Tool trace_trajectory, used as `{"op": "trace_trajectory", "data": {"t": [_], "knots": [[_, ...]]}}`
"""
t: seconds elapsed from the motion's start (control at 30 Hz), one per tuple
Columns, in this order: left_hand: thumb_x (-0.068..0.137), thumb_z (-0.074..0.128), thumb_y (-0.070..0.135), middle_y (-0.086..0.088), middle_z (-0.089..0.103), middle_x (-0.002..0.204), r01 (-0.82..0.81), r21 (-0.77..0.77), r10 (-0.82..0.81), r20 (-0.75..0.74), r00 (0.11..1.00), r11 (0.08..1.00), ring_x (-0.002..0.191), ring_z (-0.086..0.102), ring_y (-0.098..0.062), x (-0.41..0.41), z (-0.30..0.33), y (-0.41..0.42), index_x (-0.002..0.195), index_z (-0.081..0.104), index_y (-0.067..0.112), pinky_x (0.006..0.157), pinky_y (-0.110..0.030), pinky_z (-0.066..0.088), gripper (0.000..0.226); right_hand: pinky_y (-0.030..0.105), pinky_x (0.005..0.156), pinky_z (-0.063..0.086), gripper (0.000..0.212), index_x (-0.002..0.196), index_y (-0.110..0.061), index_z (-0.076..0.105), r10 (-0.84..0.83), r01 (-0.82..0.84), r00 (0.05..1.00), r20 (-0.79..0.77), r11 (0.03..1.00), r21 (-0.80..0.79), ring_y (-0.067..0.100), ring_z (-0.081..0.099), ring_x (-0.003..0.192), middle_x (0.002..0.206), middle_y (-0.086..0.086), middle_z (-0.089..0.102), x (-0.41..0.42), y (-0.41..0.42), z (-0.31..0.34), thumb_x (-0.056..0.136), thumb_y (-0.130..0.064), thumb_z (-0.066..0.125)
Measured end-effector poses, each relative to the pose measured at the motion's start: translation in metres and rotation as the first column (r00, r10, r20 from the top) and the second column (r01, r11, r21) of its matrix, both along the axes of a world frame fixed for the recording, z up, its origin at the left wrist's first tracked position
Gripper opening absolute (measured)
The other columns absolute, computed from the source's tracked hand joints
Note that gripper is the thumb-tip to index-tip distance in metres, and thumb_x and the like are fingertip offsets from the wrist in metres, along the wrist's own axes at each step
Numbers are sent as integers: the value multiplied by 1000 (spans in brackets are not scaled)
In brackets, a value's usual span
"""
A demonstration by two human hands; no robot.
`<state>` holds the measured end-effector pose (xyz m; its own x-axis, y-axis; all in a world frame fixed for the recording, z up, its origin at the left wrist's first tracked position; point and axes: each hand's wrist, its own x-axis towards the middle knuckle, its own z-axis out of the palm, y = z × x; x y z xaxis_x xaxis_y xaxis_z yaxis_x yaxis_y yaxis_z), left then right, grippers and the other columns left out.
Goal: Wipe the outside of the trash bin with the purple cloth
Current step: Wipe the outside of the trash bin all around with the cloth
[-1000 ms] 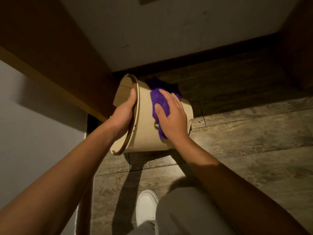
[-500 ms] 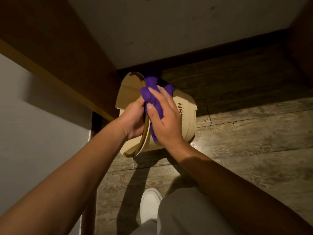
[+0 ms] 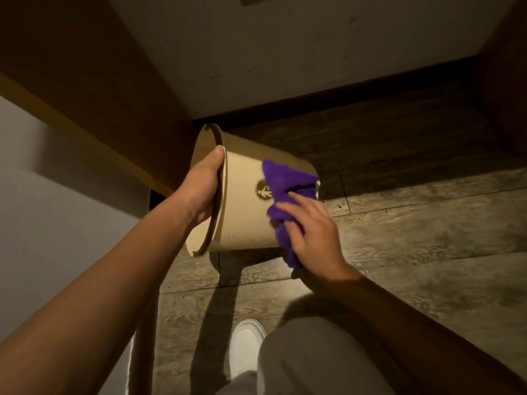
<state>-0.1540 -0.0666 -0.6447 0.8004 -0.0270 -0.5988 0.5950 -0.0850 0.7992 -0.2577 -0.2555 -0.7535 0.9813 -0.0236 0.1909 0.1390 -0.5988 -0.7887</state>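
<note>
Setting: a dim corner with a wood-plank floor (image 3: 413, 229), a pale wall (image 3: 285, 52) behind it and a brown wooden panel (image 3: 85, 89) running along the left.
Bin: a beige trash bin (image 3: 242, 218) held off the floor and tipped on its side — open mouth to the left, base to the right; a round gold emblem (image 3: 263, 190) faces the camera.
Left hand: the left hand (image 3: 201, 189) grips the bin's rim, thumb over the outer edge, the other fingers hidden inside the mouth.
Cloth: a purple cloth (image 3: 286, 192) lies bunched against the bin's outer wall near the base, just beside the emblem, one end hanging below the bin.
Right hand: the right hand (image 3: 312, 232) presses the cloth to the bin — fingers loosely curled around the fabric, index finger stretched out on top.
Foreground: a white shoe (image 3: 246, 346) and a light trouser leg (image 3: 319, 357) at the bottom edge.
</note>
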Motion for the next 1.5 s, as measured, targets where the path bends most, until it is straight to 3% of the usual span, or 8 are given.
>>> {"op": "trace_trajectory", "data": {"t": [0.23,0.33,0.57,0.8,0.97,1.1,1.2,1.5], "knots": [[102,42,57,-6,80,95,66,-37,-64,42,997,997,87,77,-25,-10,-2,-10,121,66,25,70,-38,62,44,27,88,57,33,131,-37,60,-200,237,971,-132,871,430,12,64,113,130,-1,63,96,4,63,99,-43,66],[104,40,54,-11,77,105,144,0,-143,105,984,990,93,75,-29,-12,-4,-15,128,63,25,79,-40,63,44,43,102,54,43,142,-30,58,-91,184,962,-257,912,367,22,60,124,139,5,60,110,26,49,103,-48,58],[107,35,47,-12,74,103,119,322,-222,305,926,939,97,72,-33,-10,-5,-5,115,65,19,76,-44,57,42,45,125,24,56,157,-52,32,-11,-2,994,104,992,129,16,15,161,172,-14,22,36,37,-35,104,-52,50],[107,40,42,-17,69,97,-46,526,-235,454,859,849,90,65,-37,-21,-14,3,103,65,12,78,-55,54,39,45,95,58,46,151,-36,45,-416,615,728,-545,747,251,28,63,123,139,4,59,54,-22,-62,107,-30,54],[107,39,42,-7,65,86,-50,614,-309,463,831,788,76,61,-23,-22,-21,18,90,60,24,65,-37,46,33,22,72,52,41,141,-37,56,-506,580,811,-293,765,282,5,64,95,111,-15,61,69,-43,-8,101,-30,62],[107,40,42,0,66,85,-17,629,-356,463,812,778,77,64,-18,-20,-19,12,94,61,25,65,-32,47,30,34,92,52,42,137,-46,55,-241,239,970,-23,940,244,16,61,117,115,-31,55,71,5,29,96,-38,61],[106,42,43,4,68,86,8,604,-358,461,812,797,77,67,-11,-19,-15,4,97,64,23,66,-33,52,31,37,111,39,53,151,-36,47,-59,57,998,15,995,76,19,43,143,152,-9,50,58,31,2,101,-42,59],[101,47,54,-6,74,96,4,538,-262,404,876,843,89,71,-26,-20,-3,-8,103,72,16,84,-56,58,45,41,97,54,52,147,-34,46,-460,516,819,-342,852,88,27,58,128,146,1,55,14,-25,-71,99,-32,64]]}}
